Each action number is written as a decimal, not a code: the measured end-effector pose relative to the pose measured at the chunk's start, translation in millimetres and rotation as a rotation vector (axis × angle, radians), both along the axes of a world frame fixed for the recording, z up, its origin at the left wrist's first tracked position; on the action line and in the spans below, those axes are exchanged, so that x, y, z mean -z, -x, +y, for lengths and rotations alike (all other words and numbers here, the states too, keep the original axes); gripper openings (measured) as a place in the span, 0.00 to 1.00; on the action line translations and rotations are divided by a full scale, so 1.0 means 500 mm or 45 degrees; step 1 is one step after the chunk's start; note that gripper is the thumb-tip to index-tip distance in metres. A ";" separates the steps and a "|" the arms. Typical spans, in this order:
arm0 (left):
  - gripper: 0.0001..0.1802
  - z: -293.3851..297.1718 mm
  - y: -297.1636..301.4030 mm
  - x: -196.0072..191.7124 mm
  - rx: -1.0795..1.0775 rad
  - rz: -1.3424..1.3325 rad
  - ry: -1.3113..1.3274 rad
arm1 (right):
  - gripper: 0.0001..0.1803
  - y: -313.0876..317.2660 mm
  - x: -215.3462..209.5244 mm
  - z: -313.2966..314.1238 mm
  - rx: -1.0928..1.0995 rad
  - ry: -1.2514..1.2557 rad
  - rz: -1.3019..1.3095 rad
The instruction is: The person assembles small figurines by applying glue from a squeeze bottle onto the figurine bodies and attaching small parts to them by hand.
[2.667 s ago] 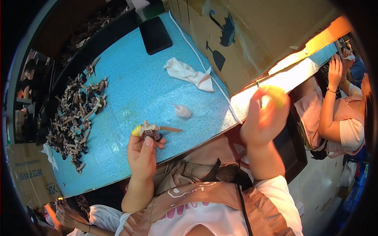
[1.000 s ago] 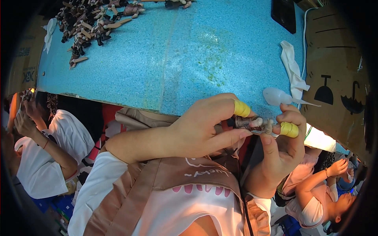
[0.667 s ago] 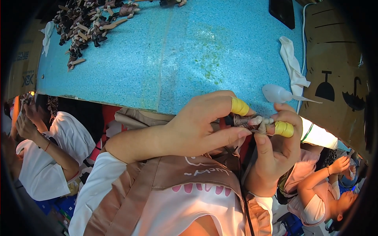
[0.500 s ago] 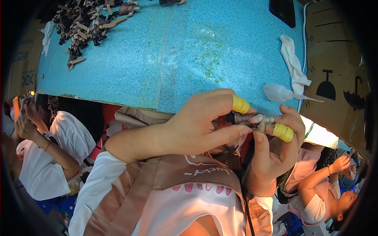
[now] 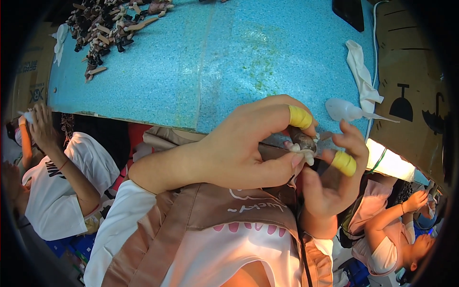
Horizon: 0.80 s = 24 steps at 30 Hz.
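My left hand [image 5: 239,148] is closed on a small brown-and-pale figure [image 5: 304,140], pinched between thumb and forefinger; a yellow wrap [image 5: 300,116] circles that forefinger, and the figure's pale parts poke out beside my thumb tip; my fingers hide a good share of it. I have the figure up near the close edge of the blue worktop [image 5: 215,62], in front of my brown apron [image 5: 224,205]; my right hand [image 5: 334,186] is just beside it, thumb and fingers parted with the fingers bent, a second yellow wrap [image 5: 344,163] on one of them; I cannot tell whether any of those fingertips touches the figure.

Just beyond my right hand a translucent squeeze bottle [image 5: 343,111] lies on its side, its thin nozzle pointing right; near it is a crumpled white cloth [image 5: 362,74], with a white cable [image 5: 375,28] running along its right; a flat black device [image 5: 349,13] lies farther back, and a cardboard box [image 5: 406,57] borders that side. At the far left of the worktop there is a heap of similar figures [image 5: 105,33], tangled together, some with tan blade-like pieces; a white scrap of cloth [image 5: 60,44] lies left of the heap; a person in a white top [image 5: 62,186] is at my left, and another in pink and white [image 5: 387,229] at my right, hands raised.
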<state>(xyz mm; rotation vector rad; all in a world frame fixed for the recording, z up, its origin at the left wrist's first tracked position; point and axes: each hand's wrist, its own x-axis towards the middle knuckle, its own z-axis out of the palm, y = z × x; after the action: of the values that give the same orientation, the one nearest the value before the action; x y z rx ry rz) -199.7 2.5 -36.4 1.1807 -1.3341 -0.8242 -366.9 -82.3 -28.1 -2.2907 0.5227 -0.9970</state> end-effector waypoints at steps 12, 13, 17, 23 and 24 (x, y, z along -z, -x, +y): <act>0.17 -0.004 0.016 0.009 -0.132 -0.322 0.144 | 0.09 -0.004 -0.030 -0.015 -0.081 -0.034 0.229; 0.17 -0.005 0.017 0.009 -0.153 -0.378 0.175 | 0.09 -0.005 -0.032 -0.013 -0.071 0.009 0.287; 0.18 -0.007 0.015 0.012 -0.155 -0.414 0.175 | 0.09 -0.007 -0.028 -0.018 -0.064 0.012 0.297; 0.17 -0.004 0.014 0.014 -0.153 -0.379 0.137 | 0.09 -0.011 -0.029 -0.015 -0.077 0.058 0.314; 0.18 -0.004 0.011 0.015 -0.154 -0.365 0.109 | 0.09 -0.014 -0.025 -0.012 -0.052 0.037 0.304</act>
<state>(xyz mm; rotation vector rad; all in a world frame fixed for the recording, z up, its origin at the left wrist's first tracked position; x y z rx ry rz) -205.1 0.5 -43.8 1.3333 -1.4969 -0.5192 -359.8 -88.5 -15.8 -2.4512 0.5580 -0.7196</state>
